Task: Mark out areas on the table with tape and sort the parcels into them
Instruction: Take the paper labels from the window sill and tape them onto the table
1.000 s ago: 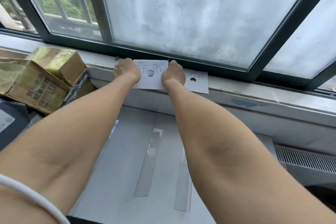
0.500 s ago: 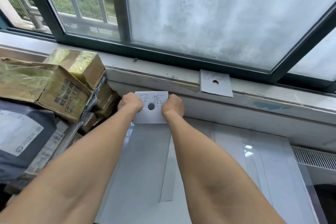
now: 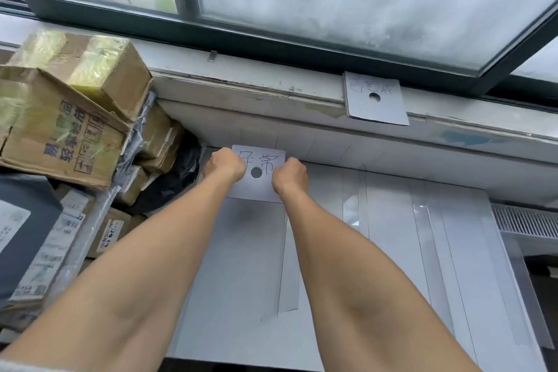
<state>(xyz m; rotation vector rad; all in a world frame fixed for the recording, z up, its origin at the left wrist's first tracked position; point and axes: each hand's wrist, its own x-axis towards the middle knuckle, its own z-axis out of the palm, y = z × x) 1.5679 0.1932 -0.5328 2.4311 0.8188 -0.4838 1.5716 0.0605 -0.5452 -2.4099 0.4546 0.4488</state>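
A white label card (image 3: pixel 262 185) with handwritten characters and a round hole rests at the far edge of the grey table (image 3: pixel 241 266), against the wall below the sill. My left hand (image 3: pixel 225 164) grips its left side and my right hand (image 3: pixel 290 175) its right side. A second white card with a hole (image 3: pixel 376 103) lies on the window sill to the right. Strips of clear tape (image 3: pixel 356 205) run lengthwise down the table. Cardboard parcels (image 3: pixel 60 118) are stacked at the left.
Grey bagged parcels (image 3: pixel 24 220) and small labelled boxes (image 3: pixel 111 232) crowd the left side beside the table. A window with a dark frame (image 3: pixel 271 39) rises behind the sill. A vent grille (image 3: pixel 525 220) sits at the right.
Both hands brought the label card down from the window sill to the far edge of the table. The second card stayed on the sill.
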